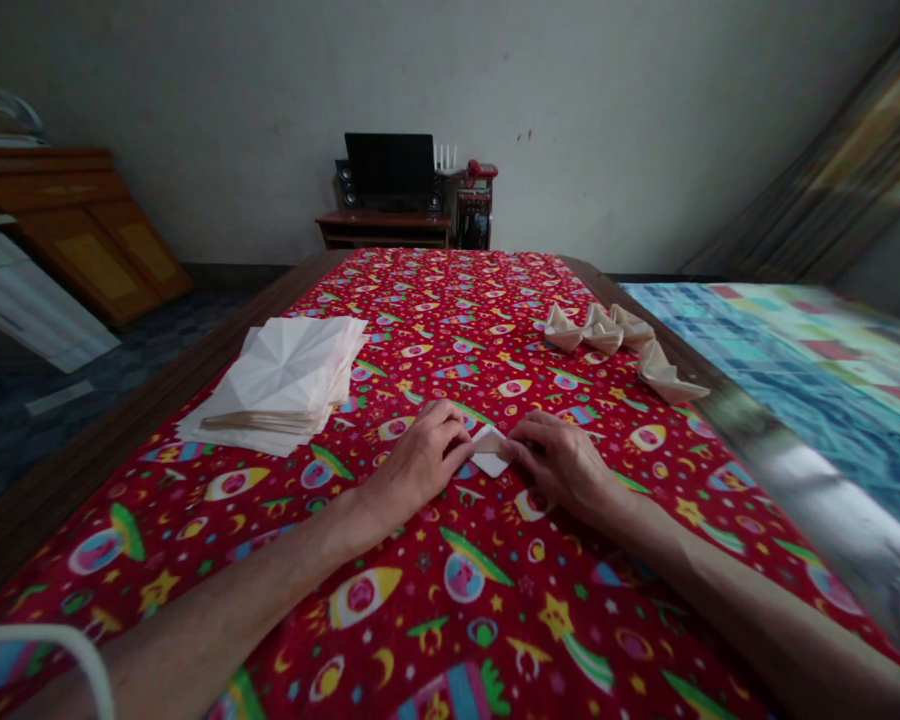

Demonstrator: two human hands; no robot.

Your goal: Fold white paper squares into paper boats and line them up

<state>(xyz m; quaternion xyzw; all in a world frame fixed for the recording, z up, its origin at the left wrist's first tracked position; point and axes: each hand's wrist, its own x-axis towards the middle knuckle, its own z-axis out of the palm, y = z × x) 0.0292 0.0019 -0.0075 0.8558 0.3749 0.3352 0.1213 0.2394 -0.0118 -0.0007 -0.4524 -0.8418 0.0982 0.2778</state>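
Observation:
A small folded piece of white paper [490, 452] lies on the red patterned tablecloth [450, 600] between my two hands. My left hand [420, 458] rests on the cloth with its fingers curled, pinching the paper's left edge. On the other side my right hand [562, 462] presses and pinches the paper's right edge, fingers together. A stack of creased white paper sheets [281, 385] sits to the left of my left hand. Several folded paper boats [622, 345] lie in a row at the far right of the cloth.
The table's dark wooden edge [82, 465] runs along the left. A bed with a blue patchwork cover [795, 370] adjoins the table on the right. Against the far wall stands a low table with a monitor [390, 170] and speakers. A wooden cabinet [75, 230] stands at the left.

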